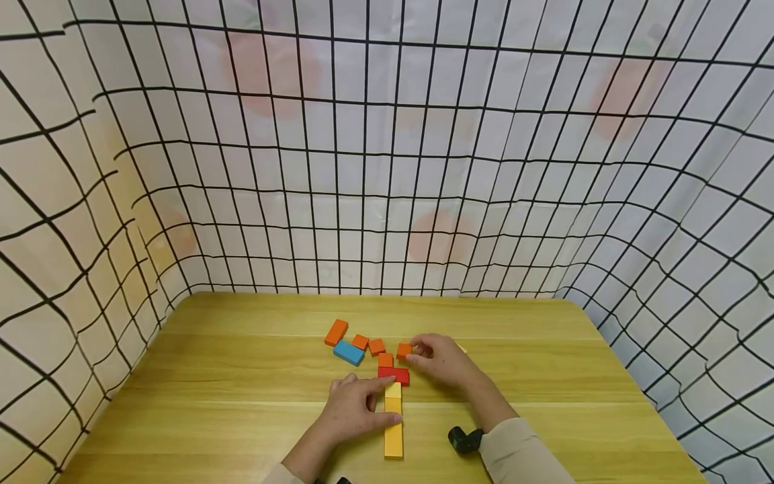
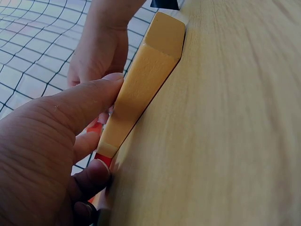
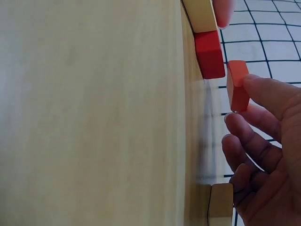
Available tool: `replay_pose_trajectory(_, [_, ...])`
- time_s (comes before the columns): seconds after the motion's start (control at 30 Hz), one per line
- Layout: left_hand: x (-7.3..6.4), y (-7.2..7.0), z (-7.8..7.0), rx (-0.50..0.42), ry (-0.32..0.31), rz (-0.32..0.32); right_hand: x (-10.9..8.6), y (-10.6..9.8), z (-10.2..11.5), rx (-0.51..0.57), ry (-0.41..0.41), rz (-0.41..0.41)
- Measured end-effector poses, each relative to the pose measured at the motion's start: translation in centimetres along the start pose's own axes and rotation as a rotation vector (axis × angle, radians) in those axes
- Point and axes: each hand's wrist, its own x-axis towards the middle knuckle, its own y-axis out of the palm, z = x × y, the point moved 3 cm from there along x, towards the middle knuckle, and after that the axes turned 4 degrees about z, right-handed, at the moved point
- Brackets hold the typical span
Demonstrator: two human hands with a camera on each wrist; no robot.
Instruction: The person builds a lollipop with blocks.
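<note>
My right hand (image 1: pixel 444 359) pinches a small orange block (image 1: pixel 404 351) between thumb and fingers, just behind the red block (image 1: pixel 400 375). In the right wrist view that orange block (image 3: pixel 239 89) stands apart from the red one. My left hand (image 1: pixel 357 405) lies beside a line of yellow blocks (image 1: pixel 394 444). Its thumb touches their side and its index finger reaches the pale yellow block (image 1: pixel 393 390) by the red one. The left wrist view shows the thumb against the yellow blocks (image 2: pixel 136 80). Another orange block (image 1: pixel 385 359) touches the red block's far side.
Farther left lie two small orange blocks (image 1: pixel 360 341), a blue block (image 1: pixel 349 353) and a longer orange block (image 1: pixel 336 332). A pale wooden block (image 3: pixel 221 202) sits behind my right hand. Black grid netting (image 1: pixel 387 168) surrounds the wooden table (image 1: pixel 242 390).
</note>
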Motion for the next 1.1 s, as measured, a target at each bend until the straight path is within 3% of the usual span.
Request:
replay_pose_trajectory(0.4, [0.06,0.12,0.21,0.009,0.000,-0.006,0.06,0.49,0.09,-0.059,-0.008,0.073])
replay_pose_trajectory(0.77, [0.12,0.18,0.25,0.007,-0.003,0.001,0.25,0.52,0.19,-0.116,-0.036,0.053])
replay_pose_trajectory(1.1, [0.07,0.11,0.13,0.010,0.003,0.001,0.22,0.57,0.40,-0.102,-0.038,0.063])
